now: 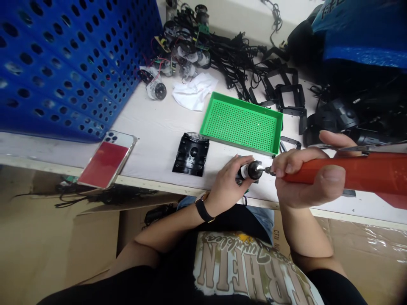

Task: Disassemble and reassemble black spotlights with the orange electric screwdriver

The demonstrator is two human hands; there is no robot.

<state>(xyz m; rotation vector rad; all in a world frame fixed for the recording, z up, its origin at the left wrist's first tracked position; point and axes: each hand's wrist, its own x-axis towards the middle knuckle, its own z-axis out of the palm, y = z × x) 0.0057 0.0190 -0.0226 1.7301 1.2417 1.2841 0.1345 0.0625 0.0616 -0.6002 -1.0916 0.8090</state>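
Low in the middle of the frame, at the near edge of the white table (159, 127), the left hand (227, 184) is closed around a small motor (252, 170), a round black and white part. The fingers wrap its left side and pin it against the tabletop. A black watch (202, 210) sits on that wrist.

From the right of the frame the right hand (302, 178) grips a red screwdriver (359, 173). The fingers are curled tight round its thick handle, with the thumb lying along the near side. The tool lies nearly level, and its metal tip (269, 170) touches the right face of the motor.

Just above the hands sits a green tray (241, 120) with a dotted floor. To the left of the motor a black plastic part (191, 154) lies flat on the table. Further left, a phone (106, 163) with a red back overhangs the table edge.

A blue crate (63, 63) with round holes fills the upper left of the frame. A crumpled white tissue (193, 91) lies above the tray's left corner, with a heap of black cables (229, 55) and more small motors behind it at the top centre.
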